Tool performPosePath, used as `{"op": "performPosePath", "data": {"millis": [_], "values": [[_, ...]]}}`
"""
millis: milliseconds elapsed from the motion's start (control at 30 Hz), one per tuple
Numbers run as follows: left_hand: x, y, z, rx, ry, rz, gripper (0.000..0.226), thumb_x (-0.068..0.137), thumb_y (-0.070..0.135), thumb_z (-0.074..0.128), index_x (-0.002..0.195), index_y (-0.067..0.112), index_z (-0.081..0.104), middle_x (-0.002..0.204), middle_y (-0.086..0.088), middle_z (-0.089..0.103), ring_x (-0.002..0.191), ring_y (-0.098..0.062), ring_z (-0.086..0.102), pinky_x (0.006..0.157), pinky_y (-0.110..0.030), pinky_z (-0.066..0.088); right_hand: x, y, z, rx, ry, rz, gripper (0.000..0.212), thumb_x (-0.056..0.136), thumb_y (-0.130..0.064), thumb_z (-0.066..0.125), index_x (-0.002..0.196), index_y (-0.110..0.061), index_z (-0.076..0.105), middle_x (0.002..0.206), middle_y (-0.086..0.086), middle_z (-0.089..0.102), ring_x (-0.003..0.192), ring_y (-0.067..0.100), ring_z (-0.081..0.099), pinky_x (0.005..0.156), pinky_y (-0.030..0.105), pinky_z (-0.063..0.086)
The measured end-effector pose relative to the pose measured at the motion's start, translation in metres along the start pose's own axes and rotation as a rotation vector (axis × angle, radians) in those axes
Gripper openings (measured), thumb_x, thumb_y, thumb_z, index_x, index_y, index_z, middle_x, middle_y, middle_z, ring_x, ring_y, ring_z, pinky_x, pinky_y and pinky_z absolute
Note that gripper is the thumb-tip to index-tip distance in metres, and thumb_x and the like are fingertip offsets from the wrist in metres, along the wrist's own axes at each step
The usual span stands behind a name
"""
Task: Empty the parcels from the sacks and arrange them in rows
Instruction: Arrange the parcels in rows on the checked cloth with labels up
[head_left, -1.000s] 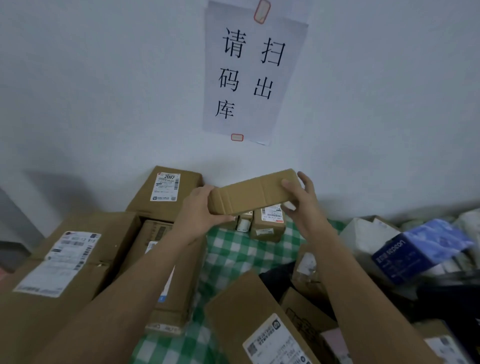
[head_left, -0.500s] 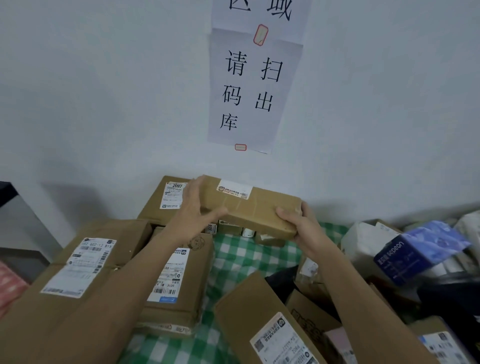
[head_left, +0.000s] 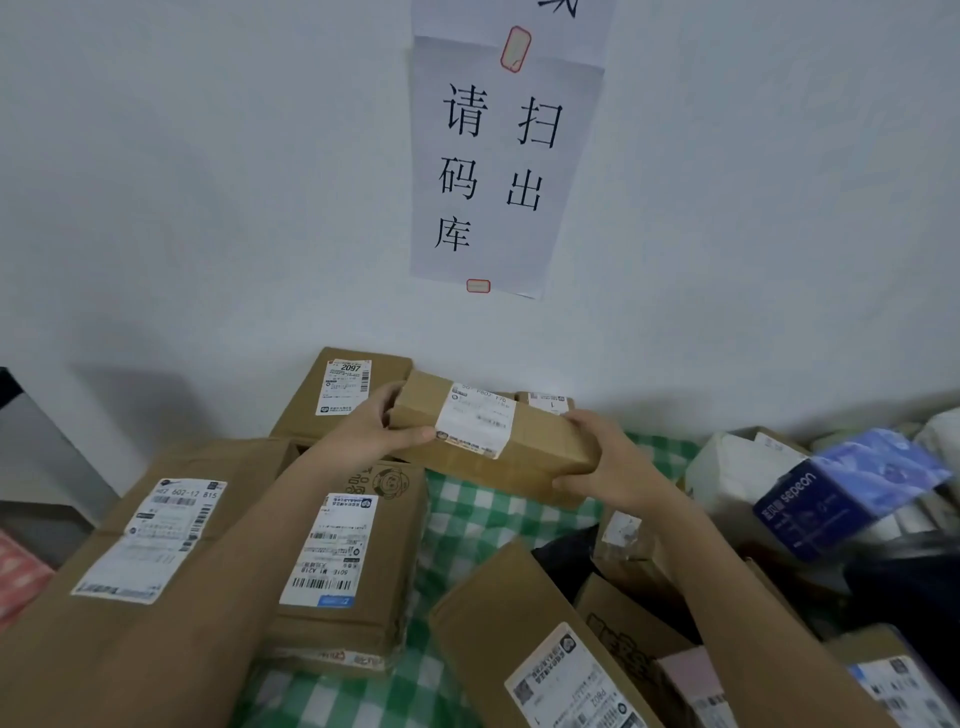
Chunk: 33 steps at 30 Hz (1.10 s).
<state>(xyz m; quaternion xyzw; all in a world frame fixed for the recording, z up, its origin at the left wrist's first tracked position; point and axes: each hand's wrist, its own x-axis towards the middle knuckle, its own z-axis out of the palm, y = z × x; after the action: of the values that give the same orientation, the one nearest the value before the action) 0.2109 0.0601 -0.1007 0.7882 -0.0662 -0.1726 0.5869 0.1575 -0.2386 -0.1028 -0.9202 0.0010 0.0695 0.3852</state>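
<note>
I hold a long brown cardboard parcel (head_left: 524, 441) with a white shipping label on top, low over the green-checked cloth (head_left: 483, 514) near the wall. My left hand (head_left: 374, 431) grips its left end, thumb along the front edge. My right hand (head_left: 608, 462) grips its right end from below and the side. Behind it small boxes (head_left: 545, 402) stand against the wall, mostly hidden. Labelled parcels lie to the left: a box marked 2097 (head_left: 343, 389), a large box (head_left: 171, 525) and a flatter box (head_left: 348, 551).
A brown parcel (head_left: 524, 644) lies in front, tilted, with more boxes to its right. A heap of mixed parcels, one a blue "sepeon" pack (head_left: 841, 493), fills the right side. A paper notice (head_left: 498, 156) hangs on the white wall.
The long parcel has been turned label-up and lowered toward the cloth by the wall. Both hands moved down with it, still holding its ends.
</note>
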Motion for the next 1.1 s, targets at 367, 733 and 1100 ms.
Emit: {"op": "performPosePath", "data": {"millis": [367, 733, 1100], "values": [[0.037, -0.049, 0.001, 0.88, 0.222, -0.09, 0.075, 0.093, 0.038, 0.057, 0.152, 0.017, 0.015, 0.16, -0.007, 0.01, 0.147, -0.03, 0.003, 0.117, -0.052, 0.005, 0.054, 0.018, 0.025, -0.449, 0.143, 0.089, 0.081, 0.08, -0.029, 0.075, 0.144, -0.023, 0.027, 0.138, 0.003, 0.038, 0.122, 0.024, 0.044, 0.097, 0.042, 0.045], [0.049, -0.091, 0.004, 0.975, -0.018, -0.222, 0.086, 0.088, 0.06, 0.05, 0.153, 0.029, 0.002, 0.161, -0.003, -0.01, 0.146, -0.036, -0.009, 0.116, -0.053, -0.002, 0.086, 0.053, 0.069, -0.49, 0.027, 0.13, 0.078, 0.078, -0.025, 0.075, 0.141, -0.023, 0.029, 0.138, 0.006, 0.036, 0.122, 0.026, 0.043, 0.094, 0.042, 0.047], [0.054, -0.089, -0.001, 0.997, -0.099, -0.256, 0.084, 0.089, 0.06, 0.05, 0.152, 0.035, 0.002, 0.161, 0.0, -0.004, 0.147, -0.034, -0.004, 0.116, -0.059, 0.01, 0.087, 0.074, 0.076, -0.443, -0.089, 0.172, 0.083, 0.076, -0.026, 0.076, 0.143, -0.03, 0.027, 0.142, 0.006, 0.029, 0.124, 0.03, 0.041, 0.099, 0.047, 0.045]]}}
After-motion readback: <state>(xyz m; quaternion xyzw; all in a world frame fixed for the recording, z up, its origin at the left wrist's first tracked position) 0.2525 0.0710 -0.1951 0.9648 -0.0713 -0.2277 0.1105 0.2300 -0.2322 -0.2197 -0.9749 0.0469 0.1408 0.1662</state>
